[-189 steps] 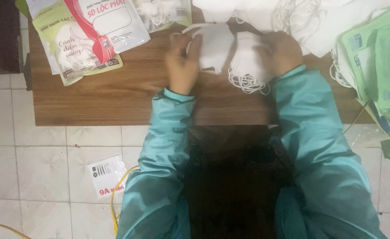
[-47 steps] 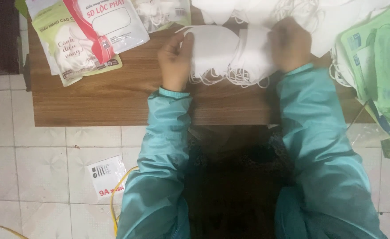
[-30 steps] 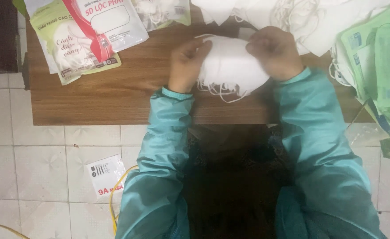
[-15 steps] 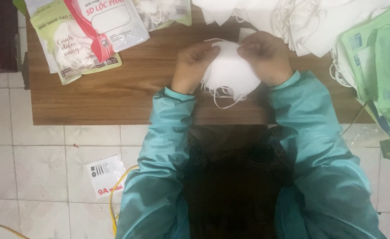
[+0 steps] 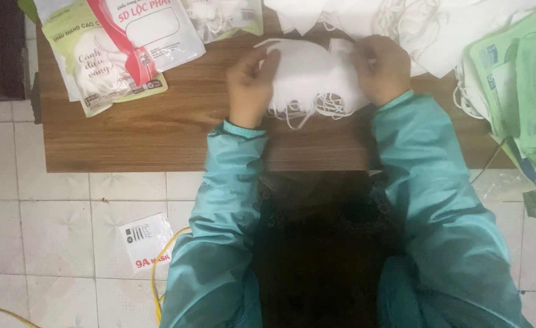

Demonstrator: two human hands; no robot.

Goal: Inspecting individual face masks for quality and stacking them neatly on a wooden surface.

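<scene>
Both hands are gripping a stack of white masks (image 5: 310, 76) on the wooden table (image 5: 158, 127) — left hand (image 5: 251, 85) at nine o'clock, right hand (image 5: 384, 67) at three o'clock.

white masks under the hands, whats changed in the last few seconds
The stack of white face masks, earlier spread into two overlapping piles, has been gathered into one tighter bundle. The left hand and right hand closed in on it and grip its ends. The printed bags, green packaging and wooden table stayed put.
</scene>
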